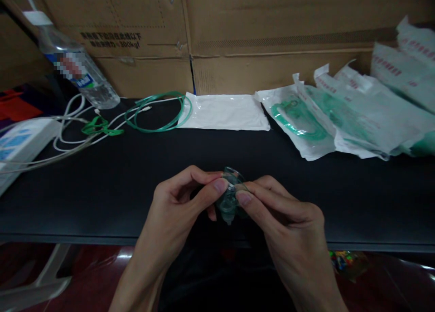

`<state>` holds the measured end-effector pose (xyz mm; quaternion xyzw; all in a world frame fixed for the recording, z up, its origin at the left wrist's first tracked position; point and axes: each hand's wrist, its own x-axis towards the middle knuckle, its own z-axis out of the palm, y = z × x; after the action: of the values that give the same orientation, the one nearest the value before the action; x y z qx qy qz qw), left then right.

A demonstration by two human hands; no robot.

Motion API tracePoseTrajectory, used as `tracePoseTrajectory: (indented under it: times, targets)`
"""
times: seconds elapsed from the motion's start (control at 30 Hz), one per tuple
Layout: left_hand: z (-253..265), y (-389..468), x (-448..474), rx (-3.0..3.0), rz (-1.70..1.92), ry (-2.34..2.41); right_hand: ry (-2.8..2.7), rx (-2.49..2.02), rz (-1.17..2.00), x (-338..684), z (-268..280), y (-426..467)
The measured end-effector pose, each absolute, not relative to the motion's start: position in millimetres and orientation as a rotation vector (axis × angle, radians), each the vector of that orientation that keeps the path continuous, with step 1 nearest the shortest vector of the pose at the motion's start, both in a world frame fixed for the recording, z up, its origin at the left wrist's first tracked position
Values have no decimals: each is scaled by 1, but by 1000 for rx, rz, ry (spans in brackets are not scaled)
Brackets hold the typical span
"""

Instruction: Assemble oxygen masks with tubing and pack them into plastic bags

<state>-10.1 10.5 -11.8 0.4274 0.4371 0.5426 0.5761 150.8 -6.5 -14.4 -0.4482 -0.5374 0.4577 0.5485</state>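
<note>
While my left grip [180, 198] and right grip [292, 221] pinch the green-tinted plastic cup [228, 204] near the front edge of the table [374, 203], I see black surface on either side.

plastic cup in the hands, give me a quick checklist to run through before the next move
1. Left hand on the plastic cup: ok, thumb and fingers grip its left side.
2. Right hand on the cup: ok, thumb and fingers grip its right side.
3. Cup parts fully seated together: cannot tell, the fingers cover much of its middle.
4. Green tube out of the hands' way: ok, coiled beyond them on the table.
5. White cables laid out neatly: not ok, they loop and cross at the left.
</note>
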Motion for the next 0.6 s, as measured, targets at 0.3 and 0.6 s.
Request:
tracePoseTrajectory:
  times: [0.3, 0.6]
  targets:
    - [-8, 9, -10, 925, 1235, 957, -1281, -984, 1232, 156, -14, -2]
    - [-6, 9, -11, 884, 1183, 937, -1261, -944, 1212, 153, -13, -3]
